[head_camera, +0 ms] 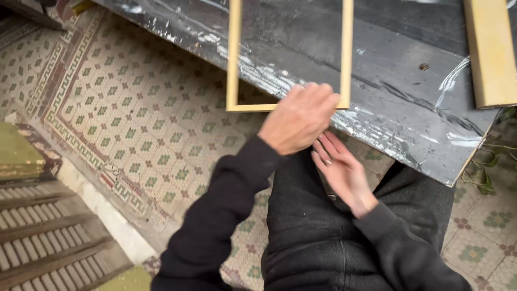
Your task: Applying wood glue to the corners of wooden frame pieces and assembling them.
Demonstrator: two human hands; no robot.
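A pale wooden frame (235, 59) lies on a dark, paint-smeared board (398, 70), its near end overhanging the board's edge. My left hand (299, 118) curls over the near rail of the frame at its right corner and grips it. My right hand (342, 171) is below the board's edge with its palm up and fingers apart, holding nothing and close under my left hand. Both arms wear dark sleeves.
A second pale wooden piece (491, 51) lies at the board's upper right. Patterned mosaic floor tiles (134, 124) spread to the left, with a ribbed step or grating (48, 237) at lower left. Green leaves (484, 172) show beside the board's right corner.
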